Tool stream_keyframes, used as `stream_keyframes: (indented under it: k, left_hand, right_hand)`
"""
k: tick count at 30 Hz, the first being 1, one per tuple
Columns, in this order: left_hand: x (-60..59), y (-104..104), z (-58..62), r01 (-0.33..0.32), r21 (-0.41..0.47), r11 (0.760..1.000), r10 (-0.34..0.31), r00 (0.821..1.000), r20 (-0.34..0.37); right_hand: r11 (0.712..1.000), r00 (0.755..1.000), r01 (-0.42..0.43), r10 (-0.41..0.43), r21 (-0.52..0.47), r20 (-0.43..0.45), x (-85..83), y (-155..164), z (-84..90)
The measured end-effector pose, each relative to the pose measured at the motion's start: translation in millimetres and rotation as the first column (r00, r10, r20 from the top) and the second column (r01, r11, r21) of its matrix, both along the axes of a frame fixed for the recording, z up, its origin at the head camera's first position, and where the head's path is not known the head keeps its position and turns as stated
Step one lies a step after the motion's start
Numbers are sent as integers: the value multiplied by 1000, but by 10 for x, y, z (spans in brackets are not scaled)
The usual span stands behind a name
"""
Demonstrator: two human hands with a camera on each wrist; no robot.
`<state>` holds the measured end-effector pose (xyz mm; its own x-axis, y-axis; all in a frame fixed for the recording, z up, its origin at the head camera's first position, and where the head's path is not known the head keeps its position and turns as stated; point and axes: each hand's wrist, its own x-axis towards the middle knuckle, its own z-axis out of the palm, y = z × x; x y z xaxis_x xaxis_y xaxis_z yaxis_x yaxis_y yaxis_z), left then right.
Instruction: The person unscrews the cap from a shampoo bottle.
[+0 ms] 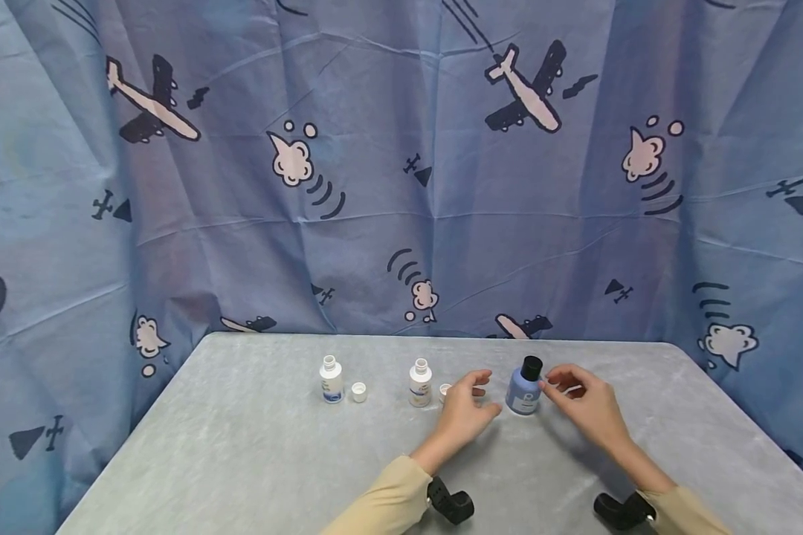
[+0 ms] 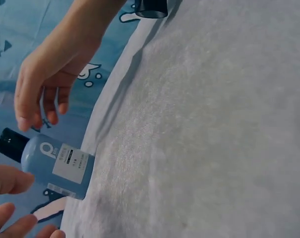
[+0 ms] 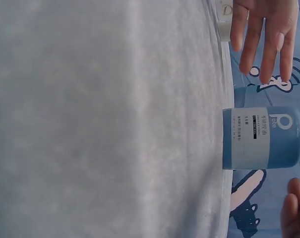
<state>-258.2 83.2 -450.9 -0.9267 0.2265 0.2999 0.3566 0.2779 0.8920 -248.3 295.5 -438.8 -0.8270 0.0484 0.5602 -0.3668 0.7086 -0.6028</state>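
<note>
A small blue bottle (image 1: 524, 392) with a black cap (image 1: 531, 366) stands upright on the grey table (image 1: 241, 446). My left hand (image 1: 483, 397) hovers just left of it with relaxed, slightly spread fingers, and I see no contact. My right hand (image 1: 552, 384) is just right of the bottle, fingers loosely curled beside the cap and holding nothing. In the left wrist view the blue bottle (image 2: 56, 164) stands below the right hand (image 2: 38, 94). In the right wrist view the blue bottle (image 3: 263, 138) shows its label, with the left hand (image 3: 264, 34) above it.
Two small white bottles (image 1: 331, 379) (image 1: 420, 383) stand uncapped further left, each with a white cap (image 1: 359, 392) (image 1: 444, 389) beside it. A blue curtain with aeroplane prints (image 1: 401, 163) hangs behind the table. Bare tabletop lies in front and to both sides.
</note>
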Motion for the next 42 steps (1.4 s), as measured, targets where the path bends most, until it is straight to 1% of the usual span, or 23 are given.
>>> stream_keyframes:
  k: [4,10,17,22,25,28,32,39,42]
  left_hand:
    - [-39,96,5,5,-13,1000,-5,1000,3]
    - [-94,237,12,0,-78,997,0,1000,8]
    - [-131,345,5,1,-58,998,2,999,43]
    - [-134,395,-9,-17,-37,999,19,998,53]
    - [-133,416,-14,-16,-26,1000,16,999,34]
    - [-139,433,-17,-9,-17,1000,10,1000,29]
    - [-158,451,-14,-9,-22,1000,10,999,37]
    - [-181,468,-13,-11,-67,998,13,1000,23]
    - [-175,472,-28,-10,-58,998,12,999,34]
  right_hand:
    - [999,999,24,-24,-21,-30,-69,21,3]
    - [998,997,41,-44,-51,-62,-141,-5,54]
    - [995,996,47,-53,-86,-71,-173,-90,72]
    - [997,997,23,-28,-68,-69,-189,-124,79]
    - [998,997,16,-20,-57,-74,-190,-133,82]
    - [999,997,11,-15,-50,-71,-186,-140,82]
    - [999,998,2,-4,-39,-59,-177,-161,81]
    - [999,1000,-15,14,-32,-27,-163,-185,79]
    - [999,999,-21,21,-25,-27,-158,-189,72]
